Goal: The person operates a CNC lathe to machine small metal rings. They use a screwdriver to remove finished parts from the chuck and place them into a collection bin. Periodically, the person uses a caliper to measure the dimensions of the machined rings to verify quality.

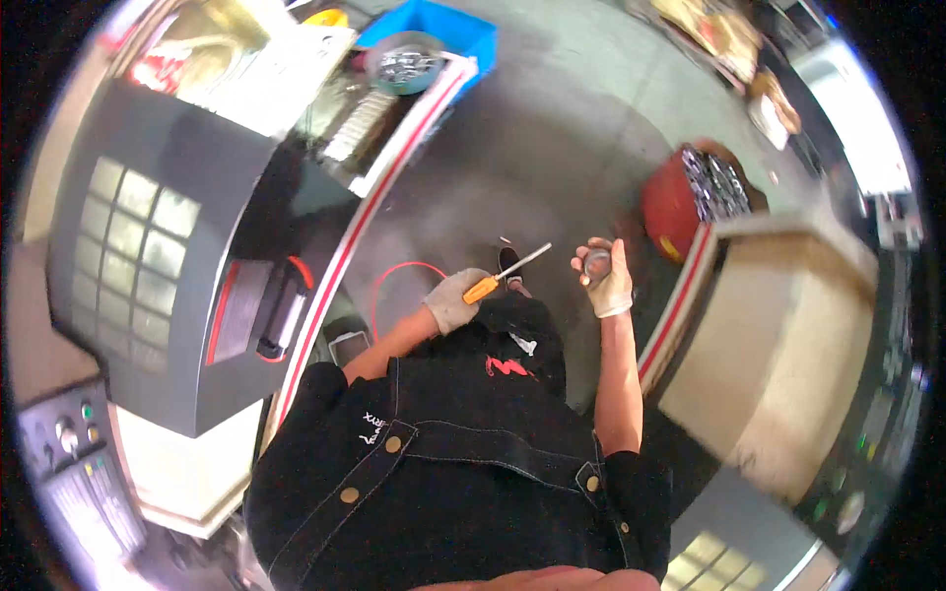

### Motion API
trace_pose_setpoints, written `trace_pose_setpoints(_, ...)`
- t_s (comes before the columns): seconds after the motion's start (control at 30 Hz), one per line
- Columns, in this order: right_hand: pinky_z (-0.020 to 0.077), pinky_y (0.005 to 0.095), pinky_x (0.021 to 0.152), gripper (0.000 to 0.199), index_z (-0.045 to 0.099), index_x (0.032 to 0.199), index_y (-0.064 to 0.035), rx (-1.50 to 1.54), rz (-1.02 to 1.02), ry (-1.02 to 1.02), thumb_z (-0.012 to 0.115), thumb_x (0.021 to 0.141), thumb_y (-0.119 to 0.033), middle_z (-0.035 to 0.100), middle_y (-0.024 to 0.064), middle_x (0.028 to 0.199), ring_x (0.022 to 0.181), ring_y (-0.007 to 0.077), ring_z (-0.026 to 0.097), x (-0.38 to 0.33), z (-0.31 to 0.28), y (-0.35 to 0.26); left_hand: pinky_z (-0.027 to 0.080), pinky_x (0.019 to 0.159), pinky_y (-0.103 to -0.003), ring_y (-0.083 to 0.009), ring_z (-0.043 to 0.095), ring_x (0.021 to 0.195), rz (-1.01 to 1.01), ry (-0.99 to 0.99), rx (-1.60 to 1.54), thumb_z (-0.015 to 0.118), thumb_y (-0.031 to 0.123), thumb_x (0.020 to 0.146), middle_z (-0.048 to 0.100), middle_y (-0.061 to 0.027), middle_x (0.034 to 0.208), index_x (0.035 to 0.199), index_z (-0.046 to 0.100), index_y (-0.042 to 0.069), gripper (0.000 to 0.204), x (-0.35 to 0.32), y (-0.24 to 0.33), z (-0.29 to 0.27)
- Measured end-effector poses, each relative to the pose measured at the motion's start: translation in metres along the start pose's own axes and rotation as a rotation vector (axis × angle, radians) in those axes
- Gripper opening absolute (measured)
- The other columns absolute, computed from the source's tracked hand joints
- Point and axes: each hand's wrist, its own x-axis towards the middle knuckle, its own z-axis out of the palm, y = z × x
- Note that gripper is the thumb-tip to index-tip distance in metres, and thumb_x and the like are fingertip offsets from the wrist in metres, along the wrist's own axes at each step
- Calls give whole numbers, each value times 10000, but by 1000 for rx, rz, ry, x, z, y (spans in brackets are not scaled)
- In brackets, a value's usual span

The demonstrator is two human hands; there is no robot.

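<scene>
My left hand, in a pale work glove, is closed around an orange-handled tool. Its straight metal shaft points up and to the right, toward my other hand; I cannot tell its exact kind. A thin red hose curves up to the left glove, and whether it joins the tool is hidden. Palm up, my right hand holds a small round metal part in its curled fingers, apart from the shaft tip. That hand has a pale covering around the palm and wrist.
At left stands a grey machine with a dark door handle. Beyond it are a blue bin and a bowl of metal pieces. A red bucket of metal shavings stands at right, beside another machine.
</scene>
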Motion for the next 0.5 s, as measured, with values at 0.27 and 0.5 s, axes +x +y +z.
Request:
trace_pose_setpoints(0.27,531,364,588,345,553,968,-117,-22,230,-256,546,830,-433,579,58,1089,889,239,606,182,86,11,436,815,-414,-356,542,964,-463,86,8,523,97,715,587,-183,989,1045,534,67,332,35,21,-35)
trace_pose_setpoints(0.5,526,279,663,326,489,1079,-122,12,417,-497,617,781,-82,523,70,1136,952,218,563,277,145,8,458,740,-406,-359,577,881,-688,485,10,534,95,714,611,-184,908,1064,541,77,350,31,11,-75)
